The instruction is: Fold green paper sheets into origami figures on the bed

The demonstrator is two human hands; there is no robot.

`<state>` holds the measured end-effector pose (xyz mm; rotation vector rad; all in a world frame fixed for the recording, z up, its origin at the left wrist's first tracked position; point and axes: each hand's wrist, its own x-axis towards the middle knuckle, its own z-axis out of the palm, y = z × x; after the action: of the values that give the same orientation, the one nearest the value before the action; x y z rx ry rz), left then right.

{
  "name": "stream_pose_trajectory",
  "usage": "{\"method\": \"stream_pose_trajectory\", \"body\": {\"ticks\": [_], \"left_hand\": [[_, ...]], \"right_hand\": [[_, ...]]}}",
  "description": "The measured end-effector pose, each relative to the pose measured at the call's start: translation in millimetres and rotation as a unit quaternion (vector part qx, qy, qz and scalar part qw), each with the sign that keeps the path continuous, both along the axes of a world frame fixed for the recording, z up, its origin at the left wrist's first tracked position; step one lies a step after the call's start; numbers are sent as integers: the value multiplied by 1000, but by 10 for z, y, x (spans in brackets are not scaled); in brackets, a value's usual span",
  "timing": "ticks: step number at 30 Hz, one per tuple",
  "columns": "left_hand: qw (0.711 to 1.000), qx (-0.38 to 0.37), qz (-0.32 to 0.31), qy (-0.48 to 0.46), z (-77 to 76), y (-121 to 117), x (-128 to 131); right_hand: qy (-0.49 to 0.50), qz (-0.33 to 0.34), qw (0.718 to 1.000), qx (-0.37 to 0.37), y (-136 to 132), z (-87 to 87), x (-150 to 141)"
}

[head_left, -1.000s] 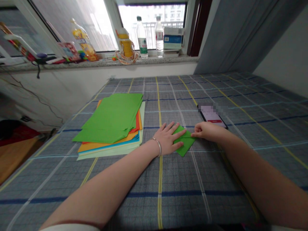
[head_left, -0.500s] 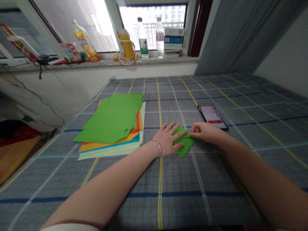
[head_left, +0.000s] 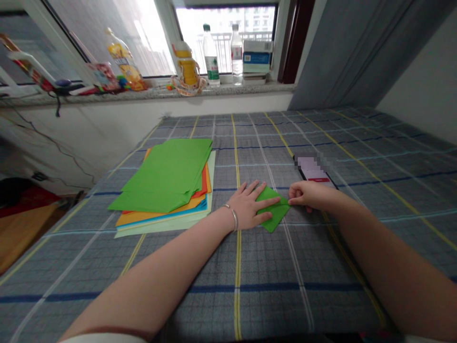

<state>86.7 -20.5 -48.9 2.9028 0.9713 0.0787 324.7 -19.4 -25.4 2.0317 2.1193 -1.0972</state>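
A small piece of folded green paper [head_left: 273,221] lies on the plaid bedspread, roughly diamond-shaped with a crease line running toward its right corner. My left hand [head_left: 246,208], with a silver bangle at the wrist, rests flat on its left part, fingers spread. At the right corner my right hand [head_left: 307,194] has its thumb and index finger pinched together, touching the paper's tip. The curled fingers hide what exactly is between them. Part of the paper is covered by my left hand.
Left of my hands lies a stack of coloured sheets [head_left: 167,174], green on top. A phone [head_left: 314,170] lies just beyond my right hand. Bottles, a yellow flask [head_left: 188,70] and boxes [head_left: 257,57] line the windowsill [head_left: 143,97] behind the bedspread [head_left: 200,305].
My right hand has slid slightly to the right along the paper, out to its right corner. My left hand stays pressed on the paper, nearly unmoved.
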Motion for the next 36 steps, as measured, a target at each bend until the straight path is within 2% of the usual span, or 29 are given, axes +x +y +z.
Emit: {"method": "stream_pose_trajectory", "body": {"ticks": [3, 7, 12, 16, 18, 24, 29, 32, 36], "left_hand": [[1000, 3, 3, -2, -21, 6, -4], [1000, 8, 4, -3, -43, 10, -7], [1000, -12, 21, -6, -29, 39, 13], [997, -63, 46, -26, 9, 81, 38], [995, -72, 60, -44, 17, 88, 52], [992, -30, 81, -92, -36, 63, 86], [981, 15, 148, -126, -75, 67, 94], [980, 7, 165, -110, -82, 79, 91], [976, -1, 190, -104, -87, 93, 76]], "right_hand": [[-14, 25, 999, 26, -34, 33, 24], [4, 102, 989, 104, -83, 79, 49], [63, 134, 975, 167, -116, 31, -135], [15, 61, 975, 213, -112, -39, -376], [-16, 48, 974, 220, -97, -49, -442], [-9, 75, 977, 198, -37, -63, -425], [-10, 72, 962, 263, -51, -120, -395], [-3, 70, 959, 274, -64, -131, -382], [-7, 70, 967, 244, -55, -118, -357]]}}
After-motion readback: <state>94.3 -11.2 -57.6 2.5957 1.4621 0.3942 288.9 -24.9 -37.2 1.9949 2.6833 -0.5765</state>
